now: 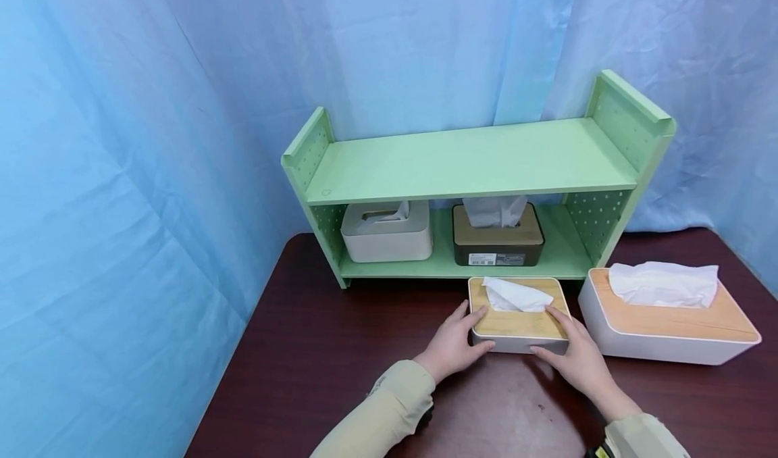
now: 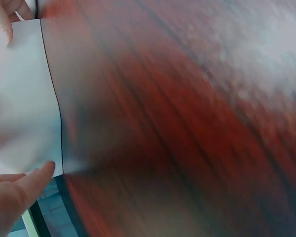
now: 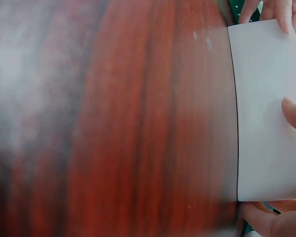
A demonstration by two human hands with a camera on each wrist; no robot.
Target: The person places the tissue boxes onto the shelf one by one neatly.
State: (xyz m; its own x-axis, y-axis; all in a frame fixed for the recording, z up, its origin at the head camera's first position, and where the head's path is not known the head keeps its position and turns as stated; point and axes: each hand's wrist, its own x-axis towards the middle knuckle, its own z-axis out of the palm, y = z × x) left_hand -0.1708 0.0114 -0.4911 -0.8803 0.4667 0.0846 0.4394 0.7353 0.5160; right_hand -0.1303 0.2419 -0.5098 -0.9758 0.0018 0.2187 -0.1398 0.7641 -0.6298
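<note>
Between my two hands is a tissue box (image 1: 516, 326) with a light wood lid, pale sides and a white tissue (image 1: 515, 296) sticking up from its slot. It appears to rest on the dark table in front of the shelf. My left hand (image 1: 451, 348) grips its left end, fingers along the side and lid edge, thumb at the front. On the opposite end, my right hand (image 1: 580, 363) holds it with the thumb on the front face and fingers by the lid. In both wrist views the plain front wall (image 2: 27, 94) (image 3: 261, 123) shows, with fingertips at its ends.
A green two-tier shelf (image 1: 474, 164) stands behind. Its lower tier holds a pale tissue box (image 1: 389, 245) at left and a dark, wood-topped one (image 1: 498, 255) towards the right. Close by my right hand sits a larger white tissue box (image 1: 668, 343). Blue curtains (image 1: 152, 174) surround the dark table (image 1: 292, 370).
</note>
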